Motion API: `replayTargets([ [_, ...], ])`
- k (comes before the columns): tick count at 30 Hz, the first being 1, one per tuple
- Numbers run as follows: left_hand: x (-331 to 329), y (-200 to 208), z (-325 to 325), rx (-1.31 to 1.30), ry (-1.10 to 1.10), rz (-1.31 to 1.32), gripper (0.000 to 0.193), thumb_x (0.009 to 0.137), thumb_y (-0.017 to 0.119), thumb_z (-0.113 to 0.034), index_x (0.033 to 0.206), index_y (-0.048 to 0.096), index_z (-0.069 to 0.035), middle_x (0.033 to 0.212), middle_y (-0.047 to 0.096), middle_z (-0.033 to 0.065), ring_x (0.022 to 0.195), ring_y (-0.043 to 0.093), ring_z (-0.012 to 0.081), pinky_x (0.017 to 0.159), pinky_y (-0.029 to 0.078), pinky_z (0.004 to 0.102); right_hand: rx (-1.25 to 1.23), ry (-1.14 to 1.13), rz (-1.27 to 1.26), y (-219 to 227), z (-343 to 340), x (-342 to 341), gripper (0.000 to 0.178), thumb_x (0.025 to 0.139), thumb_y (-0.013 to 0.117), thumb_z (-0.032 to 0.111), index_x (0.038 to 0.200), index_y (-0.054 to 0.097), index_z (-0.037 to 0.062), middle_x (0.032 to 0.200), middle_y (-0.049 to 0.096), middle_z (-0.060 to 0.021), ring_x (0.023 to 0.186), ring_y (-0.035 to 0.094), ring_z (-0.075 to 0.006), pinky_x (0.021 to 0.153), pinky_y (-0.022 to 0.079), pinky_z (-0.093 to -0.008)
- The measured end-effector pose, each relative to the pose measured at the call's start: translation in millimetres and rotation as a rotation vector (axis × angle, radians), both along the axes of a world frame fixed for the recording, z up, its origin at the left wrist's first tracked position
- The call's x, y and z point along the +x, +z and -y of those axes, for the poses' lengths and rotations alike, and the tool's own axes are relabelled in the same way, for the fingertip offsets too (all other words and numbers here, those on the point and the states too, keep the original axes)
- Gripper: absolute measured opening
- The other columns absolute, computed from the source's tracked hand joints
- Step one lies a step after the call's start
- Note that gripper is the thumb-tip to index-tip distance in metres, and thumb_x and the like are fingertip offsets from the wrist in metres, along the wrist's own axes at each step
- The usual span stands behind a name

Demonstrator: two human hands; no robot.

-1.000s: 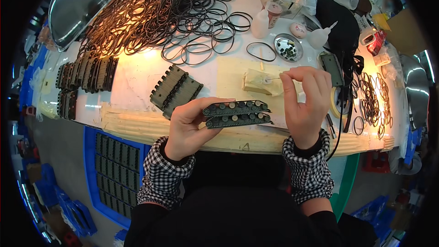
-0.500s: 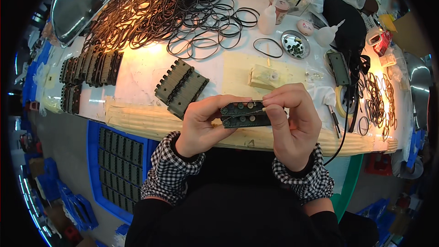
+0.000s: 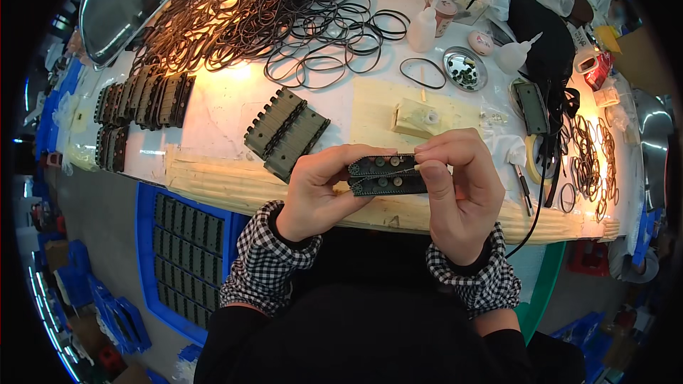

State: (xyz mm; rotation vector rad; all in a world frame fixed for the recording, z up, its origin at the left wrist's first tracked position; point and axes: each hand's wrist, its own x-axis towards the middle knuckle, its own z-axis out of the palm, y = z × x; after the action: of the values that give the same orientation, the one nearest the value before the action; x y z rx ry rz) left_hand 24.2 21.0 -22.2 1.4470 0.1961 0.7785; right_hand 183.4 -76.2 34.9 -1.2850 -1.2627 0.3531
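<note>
My left hand [image 3: 324,188] is closed around the left end of a pair of dark green track units [image 3: 377,184], with toothed edges and small round wheels on the side facing up. At their right end my right hand [image 3: 462,192] is closed, thumb and fingers pinching at the units. A small pale tip shows between that thumb and forefinger; what it belongs to is hidden. Just beyond my left hand, a few olive-green ridged parts [image 3: 288,131] lie side by side on the table. A pale yellow block [image 3: 413,119] lies beyond my right hand.
A heap of black rubber loops [image 3: 249,21] covers the back left. Dark green parts [image 3: 146,103] stand in rows at left. A blue tray [image 3: 146,256] of similar parts sits below the padded table edge [image 3: 235,185]. A metal dish [image 3: 464,69] and squeeze bottle [image 3: 422,30] stand behind.
The view has shifted slightly, so the table things sit a little further right. Both hands keep their hold on the track units, with hardly any change in pose.
</note>
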Motion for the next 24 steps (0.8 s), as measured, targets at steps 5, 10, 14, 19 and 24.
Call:
replayTargets([
  [5,-1,4,-2,0.106,0.079,-0.018,0.040,0.080,0.067,0.009,0.120,0.060,0.005,0.116,0.065,0.0150,0.105,0.064,0.0180,0.093,0.051,0.0293,0.101,-0.106,-0.078,6,4,14,0.007,0.095,0.058,0.005,0.096,0.058,-0.0022,0.097,0.060,-0.0105,0.090,0.055,-0.0155,0.084,0.043,-0.0265],
  [10,-14,15,-9,0.282,0.196,-0.111,0.044,0.077,0.065,0.011,0.120,0.059,0.007,0.117,0.064,0.0169,0.107,0.063,0.0199,0.093,0.049,0.0295,0.094,-0.428,0.568,1,-7,45,0.004,0.091,0.062,0.003,0.090,0.060,-0.0006,0.090,0.062,-0.0088,0.086,0.055,-0.0195,0.080,0.043,-0.0303],
  [14,-16,23,-13,0.471,0.311,-0.131,0.045,0.077,0.065,0.012,0.121,0.060,0.006,0.117,0.064,0.0171,0.106,0.063,0.0207,0.092,0.049,0.0301,0.024,-0.412,0.749,-7,-16,49,0.010,0.079,0.072,0.005,0.085,0.063,0.0043,0.084,0.062,-0.0062,0.083,0.054,-0.0274,0.074,0.042,-0.0366],
  [19,-14,30,-13,0.592,0.427,-0.124,0.041,0.075,0.069,0.008,0.115,0.064,0.002,0.111,0.068,0.0159,0.096,0.068,0.0217,0.081,0.056,0.0290,-0.041,-0.389,0.779,-12,-16,50,0.013,0.077,0.073,0.006,0.087,0.065,0.0042,0.086,0.063,-0.0061,0.084,0.055,-0.0275,0.074,0.043,-0.0370],
  [24,-13,32,-11,0.603,0.409,-0.149,0.044,0.072,0.068,0.009,0.115,0.065,0.001,0.114,0.067,0.0164,0.097,0.068,0.0235,0.082,0.057,0.0304,0.073,-0.285,0.744,6,-8,36,0.014,0.076,0.073,0.007,0.088,0.066,0.0060,0.085,0.062,-0.0043,0.084,0.054,-0.0262,0.073,0.044,-0.0369],
])
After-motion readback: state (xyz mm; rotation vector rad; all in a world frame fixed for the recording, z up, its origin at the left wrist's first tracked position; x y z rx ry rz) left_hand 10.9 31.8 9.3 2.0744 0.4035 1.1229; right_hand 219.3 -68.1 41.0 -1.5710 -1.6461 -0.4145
